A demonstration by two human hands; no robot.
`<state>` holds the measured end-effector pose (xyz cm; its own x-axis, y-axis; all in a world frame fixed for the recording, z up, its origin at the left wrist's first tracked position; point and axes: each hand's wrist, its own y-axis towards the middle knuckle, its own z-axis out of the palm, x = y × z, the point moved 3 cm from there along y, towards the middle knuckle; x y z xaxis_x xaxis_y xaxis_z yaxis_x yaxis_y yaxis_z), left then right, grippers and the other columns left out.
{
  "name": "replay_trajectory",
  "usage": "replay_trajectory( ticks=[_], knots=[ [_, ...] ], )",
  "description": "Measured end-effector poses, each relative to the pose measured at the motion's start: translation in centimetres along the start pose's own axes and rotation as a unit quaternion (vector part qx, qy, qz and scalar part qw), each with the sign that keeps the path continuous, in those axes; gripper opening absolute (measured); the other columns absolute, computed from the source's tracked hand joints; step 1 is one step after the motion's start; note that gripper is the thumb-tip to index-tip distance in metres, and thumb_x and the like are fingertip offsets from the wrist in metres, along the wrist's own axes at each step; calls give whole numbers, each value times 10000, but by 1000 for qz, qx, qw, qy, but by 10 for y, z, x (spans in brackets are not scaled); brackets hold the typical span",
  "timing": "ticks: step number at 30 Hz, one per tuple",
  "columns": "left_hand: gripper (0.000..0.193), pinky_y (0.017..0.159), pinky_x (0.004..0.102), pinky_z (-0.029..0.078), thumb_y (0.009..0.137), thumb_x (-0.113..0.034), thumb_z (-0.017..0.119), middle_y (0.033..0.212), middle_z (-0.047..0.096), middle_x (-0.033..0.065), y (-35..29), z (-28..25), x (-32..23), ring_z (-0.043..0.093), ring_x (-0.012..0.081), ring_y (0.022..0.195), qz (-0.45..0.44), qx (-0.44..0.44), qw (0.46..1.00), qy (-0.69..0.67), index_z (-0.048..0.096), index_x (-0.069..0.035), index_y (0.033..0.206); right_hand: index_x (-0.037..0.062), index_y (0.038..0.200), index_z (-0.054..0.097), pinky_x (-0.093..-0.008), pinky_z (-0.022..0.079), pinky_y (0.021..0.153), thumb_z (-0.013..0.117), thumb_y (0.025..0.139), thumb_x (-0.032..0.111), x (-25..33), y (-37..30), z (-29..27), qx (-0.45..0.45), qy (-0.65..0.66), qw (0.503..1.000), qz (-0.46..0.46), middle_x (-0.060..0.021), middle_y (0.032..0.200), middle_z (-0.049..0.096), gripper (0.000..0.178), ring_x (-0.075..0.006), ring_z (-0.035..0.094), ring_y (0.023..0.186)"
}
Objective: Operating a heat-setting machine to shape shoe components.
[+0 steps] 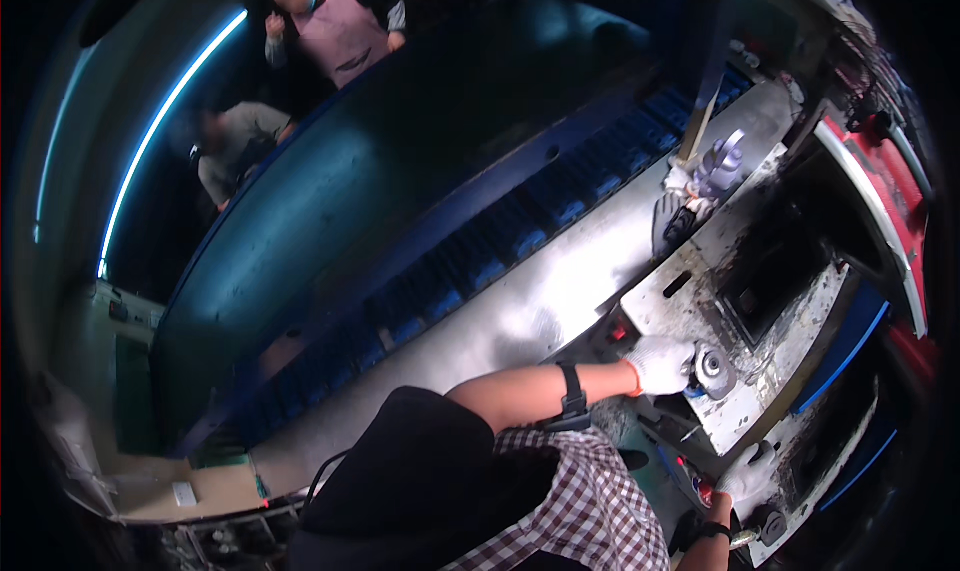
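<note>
My left hand point(662, 365), in a white knit glove with an orange cuff, is closed on the near side of a round grey metal part point(712, 369) with a hub in its middle. That part sits at the edge of a worn white plate point(655, 306). Nearer to me, my right hand point(750, 474), also gloved in white, lies over the edge of a second white plate point(800, 486) with its fingers apart. Beside its wrist are a red object point(705, 490) and a dark round part point(771, 525). What lies beneath the right palm is hidden.
A long metal ledge point(560, 296) runs beside a blue-framed dark table point(420, 221). On it lie dark gloves point(672, 221) and a translucent bottle-like object point(722, 163). A red button point(619, 333) is near my left hand. Two people point(345, 26) are across the table.
</note>
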<state>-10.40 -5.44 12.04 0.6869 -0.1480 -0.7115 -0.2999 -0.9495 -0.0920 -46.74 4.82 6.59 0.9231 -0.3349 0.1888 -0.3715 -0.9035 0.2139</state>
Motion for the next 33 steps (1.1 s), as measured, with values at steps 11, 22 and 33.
replay_trajectory(
  ticks=[11, 22, 33],
  knots=[
    [296, 709, 506, 579, 833, -311, 720, 867, 721, 154, -6, 22, 7, 737, 365, 832, -9, -42, 994, 98, 656, -50, 956, 86, 1224, 701, -516, 539, 904, 606, 1005, 344, -14, 9, 16, -3, -22, 999, 41, -179, 1182, 680, 351, -401, 669, 1069],
    [207, 634, 470, 581, 885, -316, 664, 825, 737, 129, -20, 12, 13, 748, 328, 737, -6, -112, 981, 156, 657, -121, 951, 95, 1262, 670, -505, 489, 1000, 659, 958, 277, 20, -4, 2, -27, -17, 999, 9, -201, 1209, 672, 354, -394, 616, 1158],
    [304, 624, 510, 576, 889, -356, 700, 781, 713, 168, -12, 20, 28, 725, 393, 701, 93, -93, 986, 99, 621, -118, 1060, 45, 1046, 688, -494, 497, 927, 657, 904, 141, 18, -8, -6, -86, 77, 993, 6, -186, 1055, 673, 175, -394, 626, 1045]
  ],
)
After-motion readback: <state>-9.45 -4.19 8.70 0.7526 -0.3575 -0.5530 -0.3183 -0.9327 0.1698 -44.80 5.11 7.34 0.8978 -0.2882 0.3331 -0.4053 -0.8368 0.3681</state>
